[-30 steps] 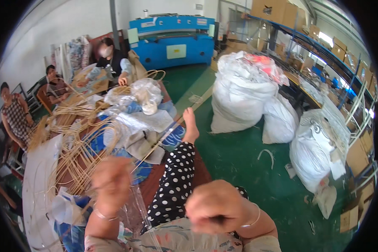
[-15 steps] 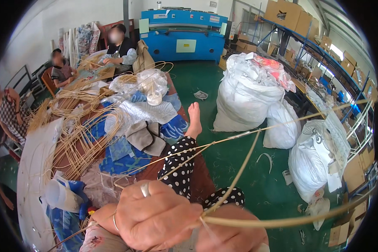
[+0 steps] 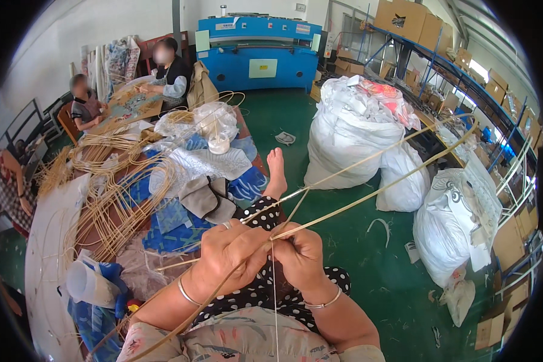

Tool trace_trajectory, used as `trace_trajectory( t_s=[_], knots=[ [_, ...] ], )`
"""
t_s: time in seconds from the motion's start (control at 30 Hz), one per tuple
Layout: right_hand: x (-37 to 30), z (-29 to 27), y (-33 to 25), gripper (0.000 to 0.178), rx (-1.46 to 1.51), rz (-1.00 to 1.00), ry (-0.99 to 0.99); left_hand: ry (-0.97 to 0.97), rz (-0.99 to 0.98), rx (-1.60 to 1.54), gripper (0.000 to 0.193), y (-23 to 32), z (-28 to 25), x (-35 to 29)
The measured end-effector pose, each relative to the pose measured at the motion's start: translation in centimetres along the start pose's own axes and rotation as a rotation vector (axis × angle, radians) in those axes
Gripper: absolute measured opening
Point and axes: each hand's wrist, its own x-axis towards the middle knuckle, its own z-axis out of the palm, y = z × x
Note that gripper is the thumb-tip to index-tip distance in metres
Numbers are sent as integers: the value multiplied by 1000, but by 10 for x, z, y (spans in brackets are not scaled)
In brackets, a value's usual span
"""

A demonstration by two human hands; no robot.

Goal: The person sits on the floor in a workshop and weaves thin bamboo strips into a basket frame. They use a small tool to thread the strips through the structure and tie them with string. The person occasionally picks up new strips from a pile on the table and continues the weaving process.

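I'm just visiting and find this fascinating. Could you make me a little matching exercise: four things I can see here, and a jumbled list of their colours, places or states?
Things
1. Left hand and right hand
2. White thread
3. Big machine
4. Crumpled cloth

Descriptions
A. Blue, standing well beyond the hands
B. Grey, with dark edging
C. Close together, pinching thin tan strips
D. Hanging down below the hands

Right pairs: 1-C, 2-D, 3-A, 4-B
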Motion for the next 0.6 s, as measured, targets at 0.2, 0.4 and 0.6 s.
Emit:
trace_trajectory(
  t_s=[0.2,0.4,0.6],
  knots=[
    [6,-4,-39,6,-143,-147,-211,89,24,50,21,-5,-7,4],
    [-17,4,-76,9,733,-18,-431,39,129,-68,11,24,-27,20],
    [-77,8,-52,13,160,-397,-124,83,182,-247,17,44,-41,20]
  ],
)
